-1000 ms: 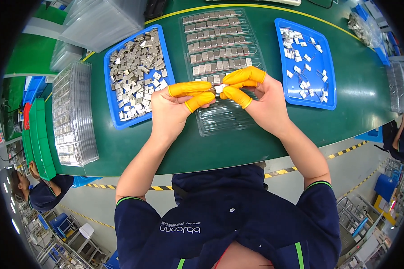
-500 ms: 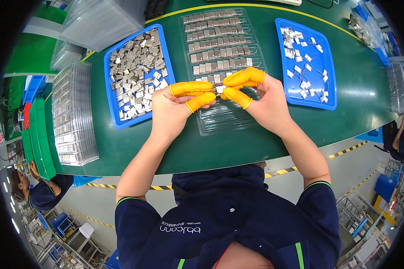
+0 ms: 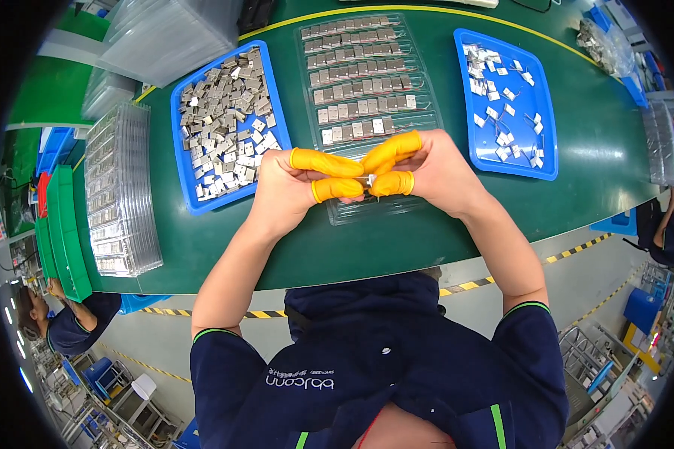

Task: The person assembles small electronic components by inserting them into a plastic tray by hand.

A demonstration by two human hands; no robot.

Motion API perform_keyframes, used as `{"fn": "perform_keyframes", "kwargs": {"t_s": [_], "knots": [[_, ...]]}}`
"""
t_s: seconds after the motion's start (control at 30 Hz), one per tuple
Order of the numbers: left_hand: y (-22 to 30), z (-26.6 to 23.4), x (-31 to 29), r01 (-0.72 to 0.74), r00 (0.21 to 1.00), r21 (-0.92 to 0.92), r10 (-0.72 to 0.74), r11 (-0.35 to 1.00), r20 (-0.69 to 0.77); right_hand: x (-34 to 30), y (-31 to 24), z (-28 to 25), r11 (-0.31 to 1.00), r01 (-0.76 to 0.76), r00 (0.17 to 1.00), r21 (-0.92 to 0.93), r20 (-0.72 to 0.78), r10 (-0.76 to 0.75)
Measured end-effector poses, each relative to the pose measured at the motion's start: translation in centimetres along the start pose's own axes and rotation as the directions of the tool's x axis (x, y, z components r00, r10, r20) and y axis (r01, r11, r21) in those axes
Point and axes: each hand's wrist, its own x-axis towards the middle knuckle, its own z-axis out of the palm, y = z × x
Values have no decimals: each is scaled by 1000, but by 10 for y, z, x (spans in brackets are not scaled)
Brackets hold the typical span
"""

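Head view, bench inventory. Hands: two, bare-skinned, with smooth yellow rubbery finger covers (image 3: 326, 162) on thumbs and forefingers. Left hand (image 3: 286, 187) and right hand (image 3: 436, 173) meet tip to tip, each pinching a small white-and-silver piece (image 3: 368, 180) between thumb and forefinger; its finer shape is mostly hidden by the fingertips. Position of piece: above the near part of a shallow, transparent plastic tray (image 3: 346, 215), ribbed crosswise.

Contents of tray: rows of flat, boxy metal connectors (image 3: 356, 76), grey, set side by side, thin wires along the rows.

Left of it: blue plastic tray (image 3: 177, 135), rounded corners, heaped with loose rectangular metal shells (image 3: 228, 105), dull to bright.

Right of it: second blue tray (image 3: 528, 156), smooth, holding scattered small white blocks (image 3: 492, 95) with thin wire tails.

Far left: stack of transparent moulded trays (image 3: 120, 194), glossy, edges layered.

Support: green desk (image 3: 337, 258), flat, faintly shiny.
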Motion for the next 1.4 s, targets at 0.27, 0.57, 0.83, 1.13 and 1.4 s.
{"fn": "perform_keyframes", "kwargs": {"t_s": [0.27, 0.57, 0.83, 1.13, 1.4], "knots": [[-9, 5, 2, 7, 999, 3, -7, 1000, -52, -1, 0, 0, 997, -36, 999, -62, -21, 35], [4, 32, -16, -136, 962, 65, 147, 989, -230, -21, 6, 22, 855, 388, 826, -344, -282, -489], [-31, 55, -52, -15, 979, 258, 67, 966, -193, -54, 23, 33, 399, 532, 648, -747, 55, -760], [-31, 57, -46, -96, 983, -41, 88, 995, -161, -51, 20, 26, 377, 487, 665, -788, 55, -744], [-16, 66, -42, 25, 980, 37, -17, 999, -200, -27, 0, -3, 251, 313, 700, -916, 44, -713]]}}
